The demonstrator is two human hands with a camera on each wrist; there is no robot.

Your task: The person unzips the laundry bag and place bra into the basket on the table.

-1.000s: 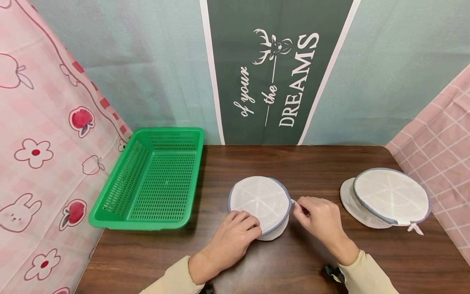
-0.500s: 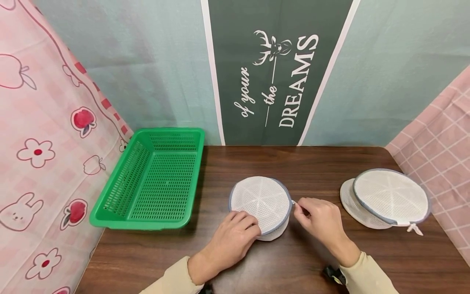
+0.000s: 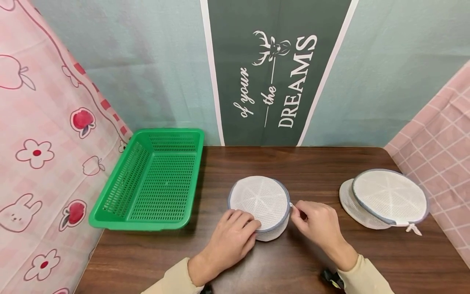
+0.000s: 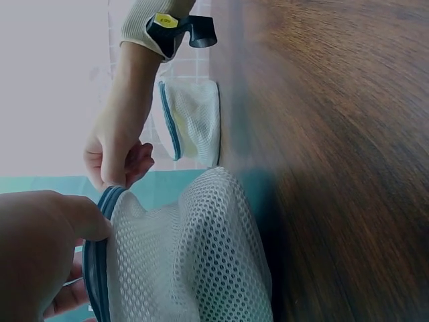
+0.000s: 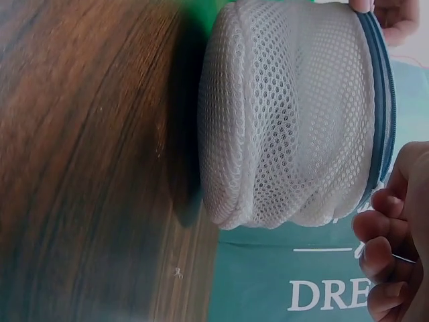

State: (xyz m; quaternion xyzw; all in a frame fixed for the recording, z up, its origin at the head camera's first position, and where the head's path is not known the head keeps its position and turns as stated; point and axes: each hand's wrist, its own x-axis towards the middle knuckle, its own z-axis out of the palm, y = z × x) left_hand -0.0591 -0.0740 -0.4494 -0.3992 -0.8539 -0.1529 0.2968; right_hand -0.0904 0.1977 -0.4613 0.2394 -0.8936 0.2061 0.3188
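Note:
A round white mesh laundry bag point(image 3: 260, 200) with a blue zipper rim stands upright on the table, its lid on top. My left hand point(image 3: 235, 230) holds it at the near left, fingers over the lid and thumb on the zipper band in the left wrist view. At the bag's right edge, my right hand point(image 3: 318, 222) pinches the small white zipper pull point(image 3: 291, 205). The right wrist view shows the bag's mesh wall point(image 5: 281, 121) with soft folds; its zipper band point(image 5: 382, 100) runs round to the right fingertips.
A green perforated plastic basket point(image 3: 167, 183) stands at the table's left. Another white mesh laundry bag point(image 3: 391, 196), lid tilted and a white loop hanging from its rim, stands at the right. Cloth curtains point(image 3: 147, 73) border the brown wooden table point(image 3: 312, 163) behind and at both sides.
My right hand and the zipper pull have shifted slightly toward me along the rim. A little more of the bag's near side wall shows. The left hand keeps its hold.

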